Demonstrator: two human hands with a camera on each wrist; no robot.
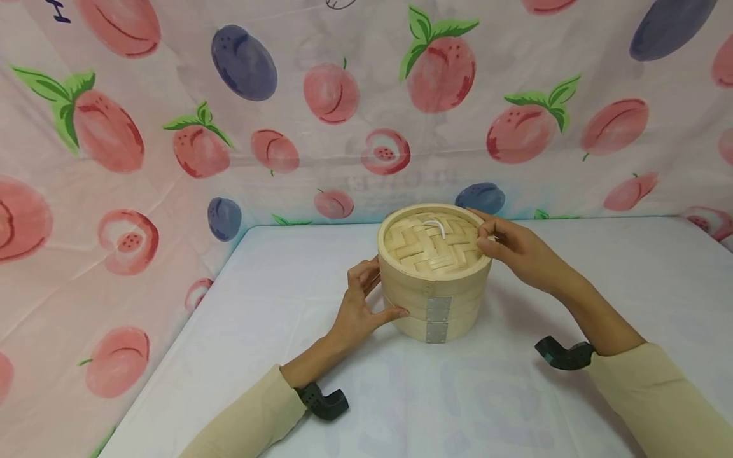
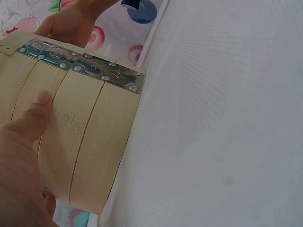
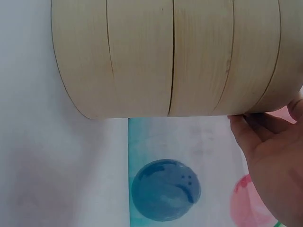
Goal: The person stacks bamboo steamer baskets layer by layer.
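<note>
A round bamboo steamer stands upright on the white table, its woven lid in place on top. A small white loop handle sticks up from the weave. My left hand grips the steamer's left side, thumb across the front wall and fingers round the back. In the left wrist view that thumb presses the wall beside the metal plates. At the right edge of the lid, my right hand pinches the rim with curled fingers. The right wrist view shows its fingertips partly hidden behind the wall.
The white table extends to both sides of the steamer and in front of it. Behind it and on the left hangs a fruit-print cloth. Each wrist wears a black camera mount, one near the left sleeve and one near the right sleeve.
</note>
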